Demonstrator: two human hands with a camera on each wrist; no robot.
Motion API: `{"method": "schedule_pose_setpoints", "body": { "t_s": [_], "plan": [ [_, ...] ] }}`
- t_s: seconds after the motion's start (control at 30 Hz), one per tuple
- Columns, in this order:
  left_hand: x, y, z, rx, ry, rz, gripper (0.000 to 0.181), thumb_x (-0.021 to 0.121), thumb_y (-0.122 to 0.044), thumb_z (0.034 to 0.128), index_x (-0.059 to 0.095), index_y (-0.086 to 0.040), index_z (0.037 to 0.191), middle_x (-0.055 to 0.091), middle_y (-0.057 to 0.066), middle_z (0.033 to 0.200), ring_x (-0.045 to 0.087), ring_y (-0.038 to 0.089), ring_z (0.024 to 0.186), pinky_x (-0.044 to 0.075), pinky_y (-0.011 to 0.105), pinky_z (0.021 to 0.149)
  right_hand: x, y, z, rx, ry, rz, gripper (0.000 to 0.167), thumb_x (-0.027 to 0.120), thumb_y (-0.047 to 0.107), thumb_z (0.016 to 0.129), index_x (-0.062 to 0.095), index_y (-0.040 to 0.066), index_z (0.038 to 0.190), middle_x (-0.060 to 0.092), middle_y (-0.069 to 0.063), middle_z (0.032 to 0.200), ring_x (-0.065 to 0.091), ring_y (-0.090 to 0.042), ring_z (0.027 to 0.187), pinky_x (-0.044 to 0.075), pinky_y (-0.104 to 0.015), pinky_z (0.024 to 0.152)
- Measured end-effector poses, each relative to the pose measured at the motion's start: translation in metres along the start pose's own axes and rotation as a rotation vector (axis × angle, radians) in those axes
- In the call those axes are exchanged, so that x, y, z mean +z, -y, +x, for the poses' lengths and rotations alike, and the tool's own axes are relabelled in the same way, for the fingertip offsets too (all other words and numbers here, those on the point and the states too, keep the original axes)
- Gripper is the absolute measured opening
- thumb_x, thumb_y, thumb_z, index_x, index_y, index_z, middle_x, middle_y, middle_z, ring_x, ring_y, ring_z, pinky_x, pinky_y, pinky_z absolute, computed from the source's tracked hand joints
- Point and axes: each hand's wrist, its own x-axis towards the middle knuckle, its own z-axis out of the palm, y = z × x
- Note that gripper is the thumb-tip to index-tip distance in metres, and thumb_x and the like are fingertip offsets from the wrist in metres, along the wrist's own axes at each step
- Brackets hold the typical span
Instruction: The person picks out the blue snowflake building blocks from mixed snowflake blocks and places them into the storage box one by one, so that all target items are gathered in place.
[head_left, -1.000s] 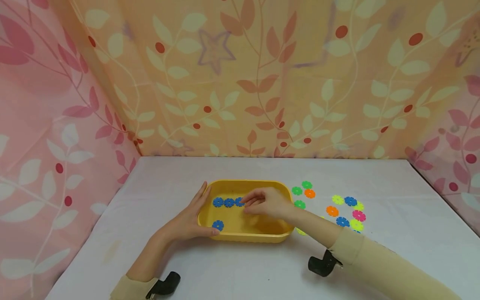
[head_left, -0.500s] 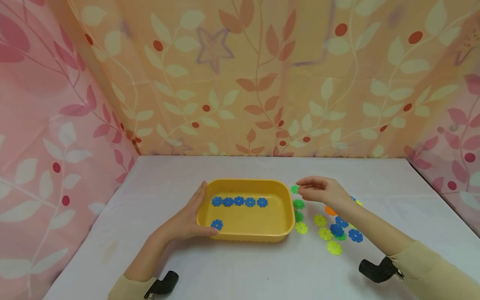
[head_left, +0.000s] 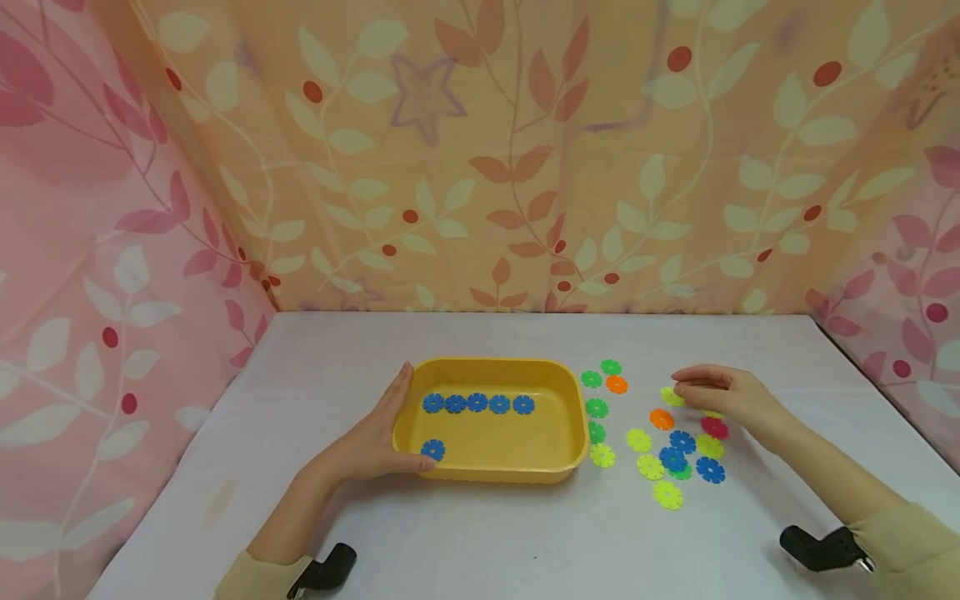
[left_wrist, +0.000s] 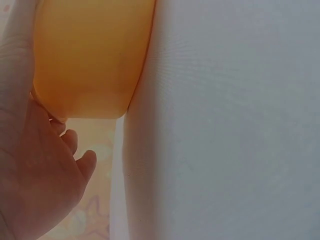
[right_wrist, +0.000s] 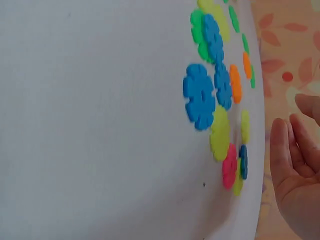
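Six blue discs (head_left: 477,402) lay in the yellow tray (head_left: 487,439), five in a row toward its far side and one near the left hand's (head_left: 375,446) thumb, that hand holding the left end, presumably for steadiness. Above a yellow-green disc (head_left: 670,397) on the table (head_left: 465,537), the right hand (head_left: 731,400) held nothing, thumb and fingers parted. Tray and row both ran lengthwise left to right; the round discs pointed nowhere

The tray (head_left: 487,442) is yellow, the discs (head_left: 500,404) in it blue — the loose discs (head_left: 667,495) yellow, green, blue, orange and pinkish red; table (head_left: 450,542) white, sleeves (head_left: 911,550) beige, wrist pieces (head_left: 819,549) black; the back curtain (head_left: 457,258) is peach with pale and rust leaves and red dots — the side curtains (head_left: 67,225) pink with white and deeper-pink leaves
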Motion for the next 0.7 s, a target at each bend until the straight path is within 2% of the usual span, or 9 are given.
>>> {"method": "schedule_pose_setpoints", "body": {
  "t_s": [0.13,0.3,0.37,0.57,0.7],
  "plan": [
    [0.000,0.000,-0.001,-0.004,-0.001,-0.001,0.134,0.084,-0.055,0.0670,-0.009,-0.018,0.157,-0.008,0.002,0.163,0.001,0.027,0.149,0.015,0.054,0.115,-0.011,-0.014,-0.003,0.015,-0.035,-0.058,0.059,0.061,0.045,0.094,0.054,0.002,0.135,0.060,-0.020,0.127,0.058,-0.031,0.109,0.052,-0.044,0.087],
    [0.000,-0.001,-0.001,-0.016,0.001,0.006,0.134,0.083,-0.056,0.0670,-0.009,-0.017,0.157,-0.008,0.001,0.163,0.000,0.027,0.149,0.016,0.055,0.114,-0.018,-0.027,-0.006,0.029,-0.071,-0.104,0.058,0.063,0.042,0.094,0.056,-0.002,0.131,0.063,-0.021,0.120,0.061,-0.028,0.102,0.054,-0.024,0.075],
    [0.000,-0.001,-0.001,-0.019,0.002,0.006,0.134,0.083,-0.056,0.0670,-0.009,-0.018,0.157,-0.008,0.001,0.163,0.001,0.027,0.149,0.016,0.055,0.114,-0.019,-0.032,-0.006,0.033,-0.077,-0.125,0.058,0.066,0.040,0.092,0.057,-0.003,0.129,0.064,-0.020,0.115,0.061,-0.026,0.098,0.053,-0.021,0.071],
    [0.001,0.001,0.000,-0.017,0.003,0.005,0.133,0.082,-0.057,0.0673,-0.010,-0.022,0.156,-0.008,0.000,0.163,0.001,0.027,0.149,0.018,0.055,0.114,-0.018,-0.042,-0.003,0.034,-0.088,-0.230,0.060,0.072,0.043,0.087,0.060,-0.003,0.124,0.065,-0.011,0.102,0.056,-0.024,0.090,0.051,-0.021,0.065],
    [0.001,0.001,0.001,-0.020,0.001,0.009,0.133,0.082,-0.057,0.0671,-0.010,-0.024,0.156,-0.008,0.000,0.163,0.001,0.026,0.149,0.018,0.055,0.114,-0.015,-0.041,-0.001,0.020,-0.111,-0.276,0.057,0.074,0.041,0.085,0.063,-0.003,0.120,0.065,-0.009,0.097,0.056,-0.025,0.088,0.050,-0.020,0.063]
  ]
}}
